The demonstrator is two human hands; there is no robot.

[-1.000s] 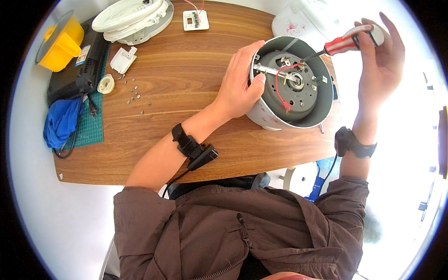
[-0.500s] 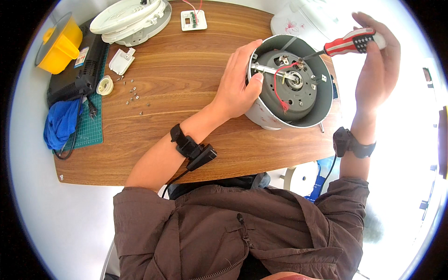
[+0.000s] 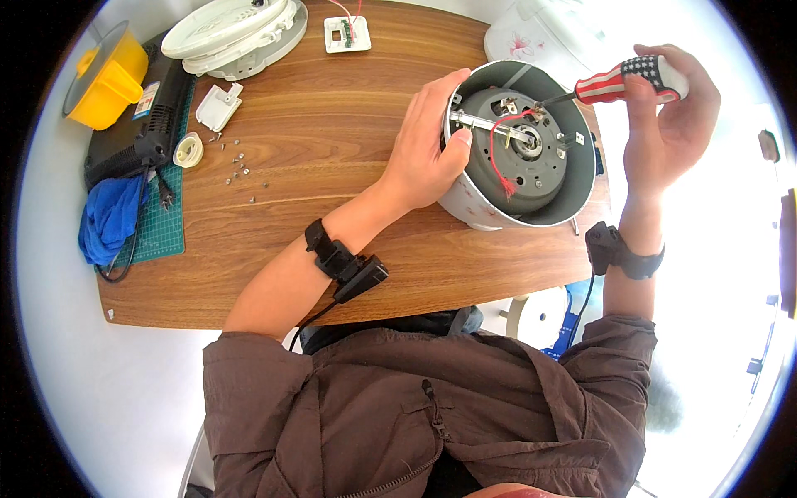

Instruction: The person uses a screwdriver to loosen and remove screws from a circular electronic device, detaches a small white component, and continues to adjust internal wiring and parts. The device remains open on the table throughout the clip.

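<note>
My left hand grips the near-left rim of a round rice cooker body, thumb inside and fingers outside the wall. The cooker lies tipped so its grey metal underside shows, with a metal strip across it and a loose red wire. In my right hand is a screwdriver with a red, white and dark star-patterned handle. Its shaft runs left over the rim, and the tip meets a terminal at the red wire's upper end. Whether it sits in a screw head is too small to tell.
Several loose screws lie on the wooden table near a cream ring and a white plastic piece. White lids, a small circuit panel, a black case, a yellow container and blue cloth stand around.
The screwdriver handle has turned about its axis, showing more of the star pattern. My right hand's fingers have shifted on it; the left hand keeps its hold on the cooker.
</note>
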